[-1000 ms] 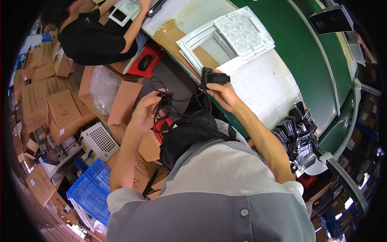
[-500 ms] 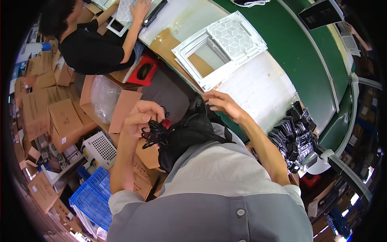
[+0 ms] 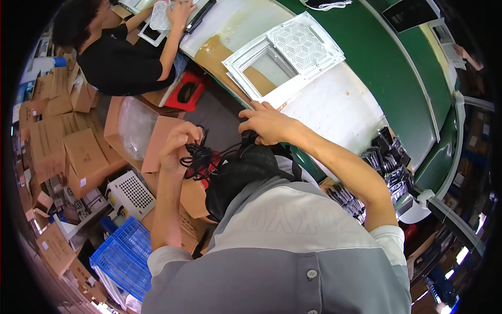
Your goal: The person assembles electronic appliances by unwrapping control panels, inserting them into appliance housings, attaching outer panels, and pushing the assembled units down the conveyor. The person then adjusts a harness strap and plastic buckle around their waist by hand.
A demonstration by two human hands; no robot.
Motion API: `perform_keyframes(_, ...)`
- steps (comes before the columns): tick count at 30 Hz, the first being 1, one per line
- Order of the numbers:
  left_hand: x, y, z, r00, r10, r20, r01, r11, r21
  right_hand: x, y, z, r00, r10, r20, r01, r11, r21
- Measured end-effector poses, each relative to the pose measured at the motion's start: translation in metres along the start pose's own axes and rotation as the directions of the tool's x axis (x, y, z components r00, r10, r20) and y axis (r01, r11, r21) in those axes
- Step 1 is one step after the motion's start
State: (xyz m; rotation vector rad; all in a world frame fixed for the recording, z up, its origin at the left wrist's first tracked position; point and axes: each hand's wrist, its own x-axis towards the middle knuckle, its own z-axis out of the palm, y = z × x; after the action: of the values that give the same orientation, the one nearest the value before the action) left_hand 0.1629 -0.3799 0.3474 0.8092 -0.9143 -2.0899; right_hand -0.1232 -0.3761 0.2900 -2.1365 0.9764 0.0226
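Note:
A bundle of thin black cable (image 3: 200, 161) hangs from my left hand (image 3: 179, 142), its fingers pinched on the upper loops. Something red shows behind the coils. From the bundle a strand runs across to a dark plug-like end (image 3: 249, 137) under my right hand (image 3: 267, 124). The fingers of that hand are curled over this end, and its exact shape is partly hidden. Below both hands, a black mesh fabric piece (image 3: 243, 175) lies against my waist. Just beyond my right hand rests a white frame panel (image 3: 308, 49) with a patterned grille, on the worktable.
Black plastic-wrapped packets (image 3: 387, 167) are heaped at the right table edge beside the green belt (image 3: 381, 63). On the left are cardboard boxes (image 3: 86, 154), a blue crate (image 3: 123, 256) and a red stool (image 3: 185, 91). A co-worker in black (image 3: 123, 63) handles a white panel.
My right hand has moved left and closed over the dark cable end. My left hand has shifted slightly, with the bundle held up and a strand drawn toward the right hand.

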Motion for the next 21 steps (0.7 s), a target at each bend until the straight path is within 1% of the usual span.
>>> perform_keyframes(1,-0.002,0.001,-0.002,1.000,0.006,-0.005,-0.006,1.000,-0.004,0.003,0.002,0.001,1.000,-0.004,0.006,0.004,1.000,-0.005)
perform_keyframes(3,-0.005,0.003,-0.005,0.996,-0.062,-0.059,0.062,0.998,-0.008,0.007,0.010,0.002,0.967,-0.253,-0.039,0.252,0.967,-0.046)
perform_keyframes(4,-0.005,0.001,-0.003,0.996,-0.056,-0.066,0.056,0.998,-0.013,0.006,0.014,0.001,0.965,-0.259,-0.031,0.257,0.965,-0.048)
perform_keyframes(5,-0.004,-0.002,0.001,0.979,-0.016,-0.204,0.009,0.999,-0.037,0.003,0.019,0.001,0.965,-0.245,-0.097,0.254,0.963,0.092)
perform_keyframes(6,-0.003,-0.005,0.004,0.941,0.020,-0.339,-0.041,0.998,-0.056,0.000,0.022,0.000,0.963,-0.220,-0.158,0.253,0.940,0.229)
perform_keyframes(7,-0.004,-0.005,0.002,0.938,0.026,-0.345,-0.050,0.997,-0.061,-0.004,0.025,0.000,0.963,-0.226,-0.149,0.256,0.941,0.223)
perform_keyframes(9,-0.003,-0.005,-0.002,0.963,-0.018,-0.268,-0.049,0.969,-0.243,-0.016,0.024,0.001,0.949,-0.046,-0.313,0.168,0.912,0.375)
perform_keyframes(10,0.001,-0.010,0.003,0.919,-0.030,-0.393,-0.052,0.979,-0.198,-0.018,0.025,0.007,0.932,0.000,-0.363,0.164,0.892,0.421)
perform_keyframes(11,0.002,-0.011,0.006,0.922,-0.032,-0.386,-0.050,0.978,-0.201,-0.018,0.024,0.015,0.931,0.006,-0.365,0.158,0.894,0.419)
perform_keyframes(13,0.003,-0.011,0.013,0.883,-0.118,-0.454,0.059,0.988,-0.141,-0.014,0.022,0.031,0.922,0.085,-0.377,0.153,0.815,0.558)
perform_keyframes(14,0.000,-0.010,0.011,0.928,-0.093,-0.360,0.056,0.992,-0.112,-0.009,0.024,0.044,0.929,0.057,-0.365,0.155,0.837,0.524)
perform_keyframes(15,0.009,-0.014,0.026,0.860,-0.085,-0.503,0.003,0.987,-0.161,-0.005,0.028,0.053,0.932,0.038,-0.360,0.146,0.871,0.469)
perform_keyframes(16,0.016,-0.014,0.040,0.773,-0.116,-0.624,0.038,0.990,-0.137,-0.008,0.030,0.053,0.955,0.055,-0.292,0.094,0.877,0.471)
perform_keyframes(17,0.013,-0.015,0.039,0.783,-0.113,-0.612,0.066,0.993,-0.099,-0.009,0.031,0.045,0.972,-0.039,-0.232,0.151,0.862,0.483)
perform_keyframes(18,0.010,-0.029,0.008,0.899,-0.078,-0.432,0.062,0.997,-0.051,-0.013,0.032,0.040,0.985,-0.038,-0.167,0.120,0.849,0.514)
perform_keyframes(19,0.009,-0.034,-0.006,0.936,-0.065,-0.345,0.059,0.998,-0.027,-0.007,0.043,0.039,0.992,-0.110,-0.057,0.124,0.875,0.468)
perform_keyframes(20,0.014,-0.030,0.014,0.907,-0.065,-0.416,0.065,0.998,-0.013,-0.007,0.053,0.050,0.991,-0.101,-0.087,0.133,0.802,0.582)
perform_keyframes(21,0.015,-0.031,0.015,0.916,-0.078,-0.395,0.090,0.996,0.012,-0.017,0.045,0.031,0.996,-0.081,-0.025,0.081,0.816,0.572)
